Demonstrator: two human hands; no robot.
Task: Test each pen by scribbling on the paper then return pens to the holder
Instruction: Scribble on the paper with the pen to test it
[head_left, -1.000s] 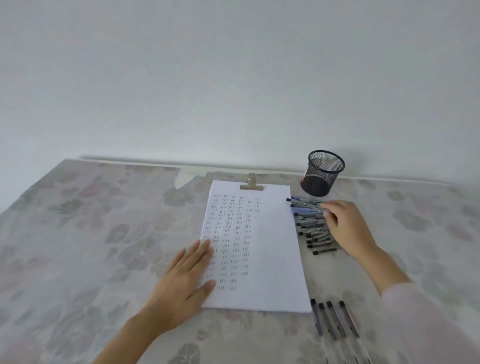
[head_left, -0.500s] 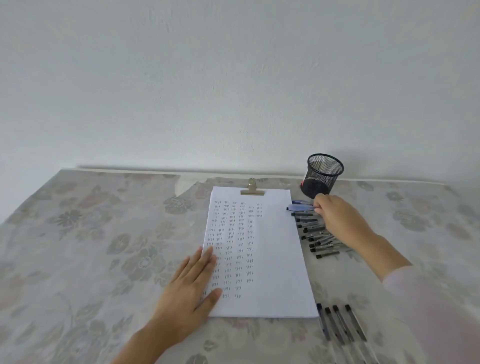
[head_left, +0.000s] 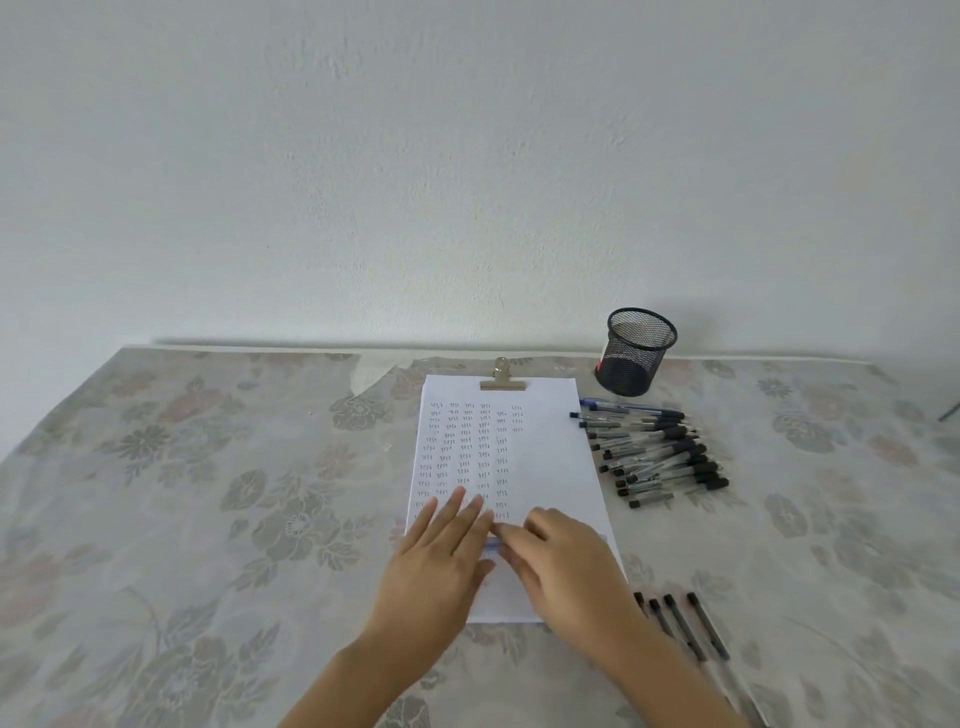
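White paper with rows of small scribbles lies under a metal clip on the table. My right hand is over the paper's lower part, shut on a blue pen lying crosswise, mostly hidden under the fingers. My left hand rests flat on the paper's lower left, fingertips by the pen's left end. A black mesh holder stands at the back right; no pens show above its rim. A pile of pens lies right of the paper.
Several black-capped pens lie side by side near the paper's lower right corner, partly under my right forearm. A floral cloth covers the table. A white wall runs along the far edge.
My right hand left the pile by the holder and came down to the lower paper with a blue pen. My left hand shifted slightly right toward it.
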